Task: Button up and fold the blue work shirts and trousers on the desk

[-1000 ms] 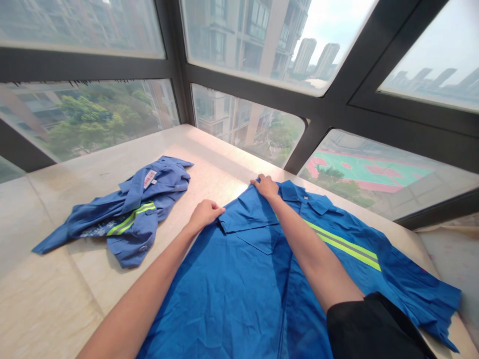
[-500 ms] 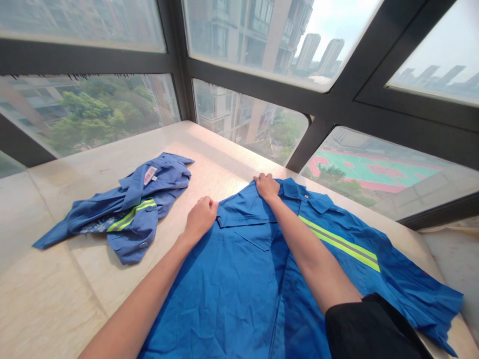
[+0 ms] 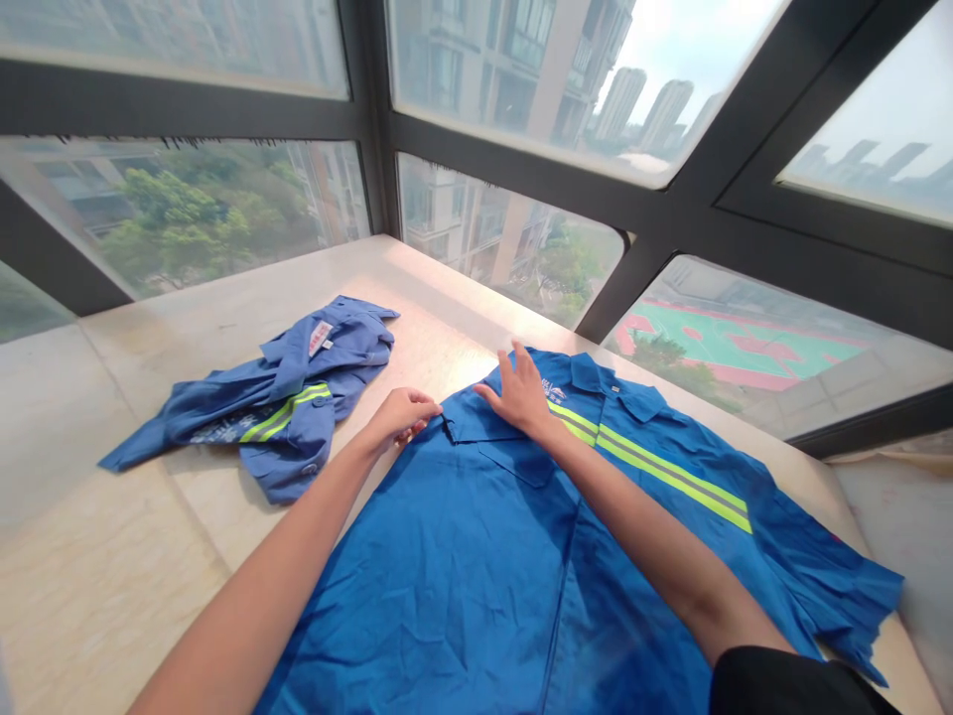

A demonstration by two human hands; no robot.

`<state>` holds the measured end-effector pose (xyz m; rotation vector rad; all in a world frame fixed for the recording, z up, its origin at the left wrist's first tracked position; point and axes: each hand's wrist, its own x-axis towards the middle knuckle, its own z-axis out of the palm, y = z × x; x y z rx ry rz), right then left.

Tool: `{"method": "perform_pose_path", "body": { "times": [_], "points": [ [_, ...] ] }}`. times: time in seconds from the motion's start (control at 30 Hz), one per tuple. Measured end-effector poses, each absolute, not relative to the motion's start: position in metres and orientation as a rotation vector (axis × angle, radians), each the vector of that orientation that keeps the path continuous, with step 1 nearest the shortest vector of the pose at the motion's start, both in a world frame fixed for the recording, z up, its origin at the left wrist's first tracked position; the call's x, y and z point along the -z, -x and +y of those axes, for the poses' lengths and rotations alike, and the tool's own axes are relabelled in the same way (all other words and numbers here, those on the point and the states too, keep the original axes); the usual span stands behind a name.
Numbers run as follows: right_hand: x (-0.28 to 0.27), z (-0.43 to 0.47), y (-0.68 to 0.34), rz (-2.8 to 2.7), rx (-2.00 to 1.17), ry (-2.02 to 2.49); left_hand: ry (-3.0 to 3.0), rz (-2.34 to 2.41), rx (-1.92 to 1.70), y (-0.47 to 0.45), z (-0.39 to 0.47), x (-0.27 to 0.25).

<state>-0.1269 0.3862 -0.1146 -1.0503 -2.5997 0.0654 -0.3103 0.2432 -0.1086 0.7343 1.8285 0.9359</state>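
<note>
head view, items on the stone ledge (image 3: 111,556) by the windows:
- blue shirt (image 3: 476,596): spread flat, front up, collar toward the glass, reflective stripe (image 3: 655,467) across the chest.
- left hand (image 3: 402,414): fingers curled, pinching the shirt's shoulder edge, seemingly to keep it taut.
- right hand (image 3: 521,397): fingers spread open, palm pressing flat near the collar, gripping nothing, as if smoothing.
- second shirt (image 3: 275,407): crumpled heap, well apart to the left.

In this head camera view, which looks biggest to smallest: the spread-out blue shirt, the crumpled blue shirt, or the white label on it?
1. Spread-out blue shirt, though it lies nearer the camera.
2. Crumpled blue shirt.
3. White label.
</note>
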Motion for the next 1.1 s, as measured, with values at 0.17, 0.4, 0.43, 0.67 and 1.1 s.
{"method": "perform_pose_path", "body": {
  "times": [0.17, 0.4, 0.43, 0.67, 1.1],
  "points": [
    [0.115, 0.328, 0.13, -2.829, -0.143, 0.495, -0.688, 1.706, -0.77, 0.312, 0.245, 0.108],
    [0.1, 0.323, 0.12, -2.906, -0.113, 0.645, -0.782, 1.892, -0.89, 0.306, 0.241, 0.104],
    [0.097, 0.323, 0.117, -2.868, -0.111, 0.688, -0.802, 1.927, -0.921, 0.304, 0.24, 0.106],
    [0.107, 0.317, 0.1, -2.888, -0.186, 0.396, -1.173, 2.116, -0.962, 0.295, 0.248, 0.118],
    [0.141, 0.315, 0.076, -2.825, -0.165, 0.717, -1.183, 2.278, -0.999, 0.309, 0.25, 0.132]
  ]
}}
